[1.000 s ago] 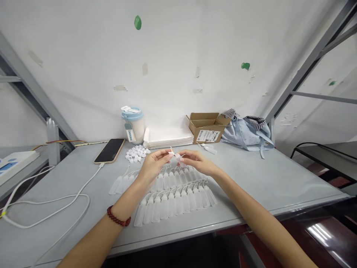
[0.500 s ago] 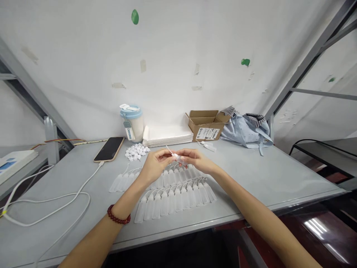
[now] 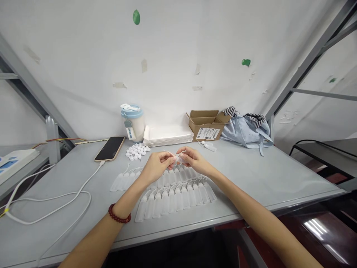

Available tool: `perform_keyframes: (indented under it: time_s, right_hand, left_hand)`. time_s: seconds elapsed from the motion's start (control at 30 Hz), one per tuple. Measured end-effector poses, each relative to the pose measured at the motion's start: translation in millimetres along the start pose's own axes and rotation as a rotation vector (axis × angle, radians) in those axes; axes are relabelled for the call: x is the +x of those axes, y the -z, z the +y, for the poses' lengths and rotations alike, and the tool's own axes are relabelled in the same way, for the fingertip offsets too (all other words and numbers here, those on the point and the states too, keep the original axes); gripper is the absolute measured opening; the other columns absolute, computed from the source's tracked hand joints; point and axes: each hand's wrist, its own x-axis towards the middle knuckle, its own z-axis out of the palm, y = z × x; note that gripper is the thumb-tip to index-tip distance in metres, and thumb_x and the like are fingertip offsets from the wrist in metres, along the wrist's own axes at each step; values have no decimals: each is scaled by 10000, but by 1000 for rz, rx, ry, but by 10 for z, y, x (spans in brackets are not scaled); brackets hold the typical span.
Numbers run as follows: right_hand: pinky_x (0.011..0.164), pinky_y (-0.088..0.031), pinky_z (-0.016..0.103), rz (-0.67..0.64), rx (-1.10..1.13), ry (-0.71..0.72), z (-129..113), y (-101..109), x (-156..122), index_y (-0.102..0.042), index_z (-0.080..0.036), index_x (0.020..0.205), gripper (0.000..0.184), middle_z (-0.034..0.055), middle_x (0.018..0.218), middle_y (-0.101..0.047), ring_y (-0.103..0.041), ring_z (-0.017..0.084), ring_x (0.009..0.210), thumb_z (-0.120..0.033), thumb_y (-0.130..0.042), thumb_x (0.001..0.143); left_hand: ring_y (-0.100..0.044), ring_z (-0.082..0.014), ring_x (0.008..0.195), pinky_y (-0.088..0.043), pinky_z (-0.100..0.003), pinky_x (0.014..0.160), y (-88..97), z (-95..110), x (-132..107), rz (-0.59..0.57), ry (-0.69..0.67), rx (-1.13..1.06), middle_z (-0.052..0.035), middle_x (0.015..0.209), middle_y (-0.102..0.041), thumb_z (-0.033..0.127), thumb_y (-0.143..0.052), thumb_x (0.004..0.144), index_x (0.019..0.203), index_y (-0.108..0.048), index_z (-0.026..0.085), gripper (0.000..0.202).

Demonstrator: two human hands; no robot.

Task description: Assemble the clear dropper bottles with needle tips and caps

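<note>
My left hand (image 3: 156, 163) and my right hand (image 3: 196, 160) meet above the middle of the table, fingers pinched together. Between their fingertips is a small translucent plastic bottle (image 3: 179, 159) with a white top, mostly hidden by the fingers. Below them lie rows of similar bottles, each with a thin white strand at its top: a front row (image 3: 172, 202), a partly covered back row (image 3: 167, 179), and a group (image 3: 122, 181) to the left. A pile of small white caps (image 3: 136, 150) sits beyond my left hand.
At the back stand a lidded cup (image 3: 136, 124), a stack of white sheets (image 3: 169, 137), an open cardboard box (image 3: 208, 128) and a blue cloth bag (image 3: 242, 130). One bottle (image 3: 209, 146) lies before the box. A phone (image 3: 110, 149) with a white cable (image 3: 86, 182) lies left.
My fingers have shifted around the small bottle, which is now more covered by them. My right hand has turned slightly, its fingertips higher. The rows on the table look the same.
</note>
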Motion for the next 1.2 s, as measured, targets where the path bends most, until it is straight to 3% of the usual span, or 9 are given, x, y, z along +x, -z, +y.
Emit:
perform_keyframes:
  time_s: [0.13,0.37,0.47,0.57,0.8,1.07,1.2]
  right_hand:
    - [493,-289,232,23,-4,6,-4,-23,12,-506,-179,905,312,-12,671,-569,-402,87,529,-487,-496,854]
    - [457,-218,224,-3,100,-77,3,-35,21,-470,-187,886,369,-38,606,-524,-386,81,494,-546,-521,816]
    - [458,-214,222,-1,119,-89,-3,-34,20,-467,-190,881,365,-33,613,-534,-422,88,509,-543,-531,813]
    - [464,-235,219,-1,113,-67,0,-37,15,-466,-194,869,364,-22,643,-544,-479,104,557,-548,-531,816]
    - [533,-364,232,-1,48,-30,7,-61,-18,-466,-205,883,347,-25,653,-549,-532,116,600,-543,-528,833]
    - [421,-201,194,-28,120,-86,9,-24,8,-427,-213,862,326,-59,543,-543,-394,69,428,-525,-519,840]
    - [417,-189,195,-10,116,-77,1,-17,15,-424,-212,859,329,-66,541,-540,-356,57,405,-527,-515,840]
  left_hand:
    - [-600,-158,568,-502,-269,578,-40,-8,-26,18,-30,32,-17,609,-642,344,-623,743,739,-676,154,197]
    - [-629,-207,831,-503,-311,785,-78,-64,-46,79,-129,76,-61,872,-681,297,-647,727,747,-708,193,123]
    - [-647,-207,820,-518,-300,740,-54,-47,-41,32,-99,55,-68,878,-685,324,-641,745,796,-708,179,167]
    - [-644,-181,682,-516,-283,652,-34,-17,-35,-51,-34,48,-54,772,-699,368,-614,774,825,-697,165,226]
    - [-559,-143,468,-451,-244,470,-39,-28,-43,-94,48,64,-6,493,-572,482,-575,776,555,-590,161,390]
    - [-621,-173,635,-509,-284,620,-63,41,-57,-55,12,37,-42,717,-690,384,-665,719,766,-666,169,220]
    - [-584,-143,538,-476,-250,509,-33,45,-45,-126,23,39,-39,687,-681,464,-591,783,794,-657,162,310]
